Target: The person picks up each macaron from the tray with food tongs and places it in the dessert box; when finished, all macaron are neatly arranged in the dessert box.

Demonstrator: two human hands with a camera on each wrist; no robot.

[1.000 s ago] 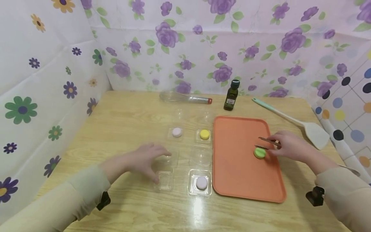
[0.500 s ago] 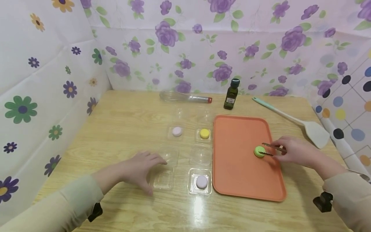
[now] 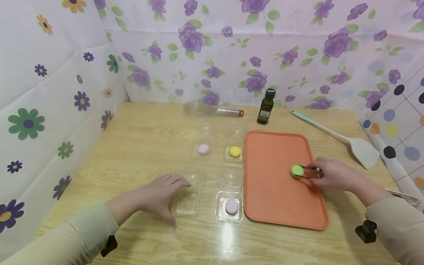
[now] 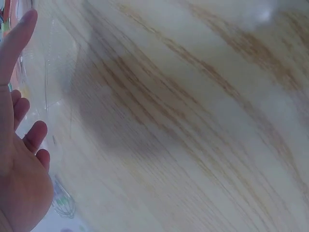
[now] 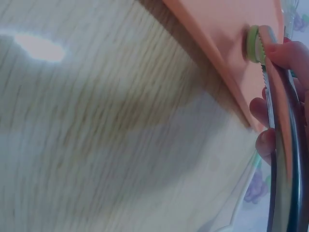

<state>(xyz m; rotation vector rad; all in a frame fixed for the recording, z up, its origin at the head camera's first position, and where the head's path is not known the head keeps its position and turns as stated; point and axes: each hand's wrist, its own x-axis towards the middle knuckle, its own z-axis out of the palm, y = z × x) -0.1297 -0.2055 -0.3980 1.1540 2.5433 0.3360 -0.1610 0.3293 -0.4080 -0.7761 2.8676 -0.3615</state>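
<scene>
My right hand point(image 3: 332, 174) grips a pair of metal tongs point(image 5: 282, 108) over the right side of the orange tray point(image 3: 271, 198). The serrated tips lie on either side of a green macaron point(image 3: 296, 171), which sits on the tray. In the right wrist view, one tong arm is right against the macaron's face. My left hand point(image 3: 159, 197) hovers with thumb and fingers spread beside an open clear plastic box point(image 3: 187, 203), holding nothing. Other clear boxes hold a lilac macaron point(image 3: 231, 207), a yellow macaron point(image 3: 235, 151) and a pink macaron point(image 3: 203, 149).
Behind the boxes lies a whisk point(image 3: 213, 110) with a red-tipped handle. A dark bottle point(image 3: 266, 106) stands at the back, beyond the tray. To the tray's right is a white spatula point(image 3: 364, 152) with a green handle end. Patterned sheets line the walls.
The tongs, first resting across the top of the green macaron, have drawn back and now straddle it. My left hand has shifted slightly left and toward me.
</scene>
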